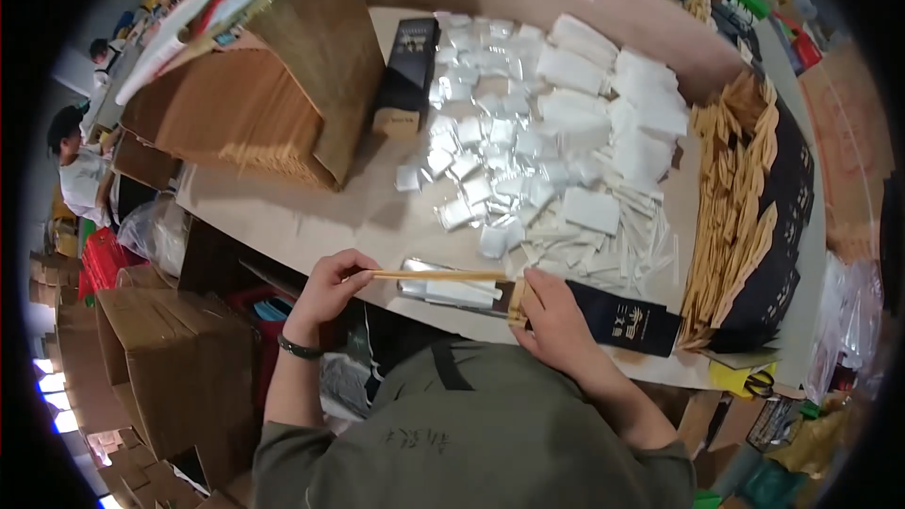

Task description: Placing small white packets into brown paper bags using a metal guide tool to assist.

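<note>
The left hand (332,285) pinched the left end of a pair of wooden chopsticks (438,275), its grip clenched on them; the right hand (556,316) grasped a dark paper sleeve (622,320) at its open mouth, near the surface (311,217)'s near edge. The tips could have missed the narrow mouth and crumpled it. Little room lay beyond: white packets (528,146) crowded the far side, and stacked sleeves (754,217) the right.

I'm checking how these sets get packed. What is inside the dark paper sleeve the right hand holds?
Wooden chopsticks, pinched by the left hand, enter the open end of the dark sleeve at the right hand. Their tips are hidden inside the sleeve; whether anything else is in there cannot be seen.
</note>
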The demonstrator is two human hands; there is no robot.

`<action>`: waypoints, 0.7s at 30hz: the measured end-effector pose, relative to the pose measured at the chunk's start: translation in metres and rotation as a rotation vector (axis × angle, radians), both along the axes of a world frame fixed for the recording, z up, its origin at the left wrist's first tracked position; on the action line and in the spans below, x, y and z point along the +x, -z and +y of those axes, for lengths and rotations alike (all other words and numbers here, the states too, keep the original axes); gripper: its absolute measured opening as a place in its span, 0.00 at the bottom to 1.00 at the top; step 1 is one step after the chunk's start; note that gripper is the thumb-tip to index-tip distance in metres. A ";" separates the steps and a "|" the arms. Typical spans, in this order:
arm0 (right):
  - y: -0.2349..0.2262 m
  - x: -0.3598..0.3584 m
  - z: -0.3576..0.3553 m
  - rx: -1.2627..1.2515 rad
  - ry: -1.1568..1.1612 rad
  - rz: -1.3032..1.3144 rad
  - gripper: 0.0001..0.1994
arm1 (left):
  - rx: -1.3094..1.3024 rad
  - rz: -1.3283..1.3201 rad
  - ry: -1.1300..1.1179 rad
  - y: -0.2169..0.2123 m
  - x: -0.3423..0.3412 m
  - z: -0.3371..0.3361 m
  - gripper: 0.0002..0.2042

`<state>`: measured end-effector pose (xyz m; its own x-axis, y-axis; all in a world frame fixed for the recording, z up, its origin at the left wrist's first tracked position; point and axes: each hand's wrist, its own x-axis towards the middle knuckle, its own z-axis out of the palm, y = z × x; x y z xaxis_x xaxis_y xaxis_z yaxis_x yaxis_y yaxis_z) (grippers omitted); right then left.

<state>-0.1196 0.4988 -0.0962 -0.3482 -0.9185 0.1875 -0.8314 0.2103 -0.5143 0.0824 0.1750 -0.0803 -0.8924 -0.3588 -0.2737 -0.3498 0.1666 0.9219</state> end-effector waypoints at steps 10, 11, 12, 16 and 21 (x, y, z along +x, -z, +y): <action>0.006 0.012 -0.001 0.021 -0.037 0.007 0.20 | -0.336 0.149 0.178 0.025 -0.073 0.114 0.06; 0.005 0.012 -0.002 0.029 -0.012 0.017 0.21 | -0.403 0.221 0.195 0.027 -0.080 0.126 0.07; 0.004 0.012 -0.002 0.037 0.013 0.027 0.21 | -0.404 0.230 0.202 0.028 -0.078 0.128 0.07; 0.001 0.012 0.000 0.078 0.098 0.046 0.22 | -0.494 0.085 -0.172 0.030 -0.083 0.127 0.10; 0.009 0.009 0.002 0.000 0.106 -0.131 0.23 | -0.067 0.151 0.240 0.017 -0.100 0.164 0.19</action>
<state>-0.1103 0.5012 -0.1054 -0.4645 -0.8753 0.1342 -0.7305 0.2931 -0.6168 -0.0180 0.3388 -0.0970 -0.9828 -0.1454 -0.1139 -0.1525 0.2907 0.9446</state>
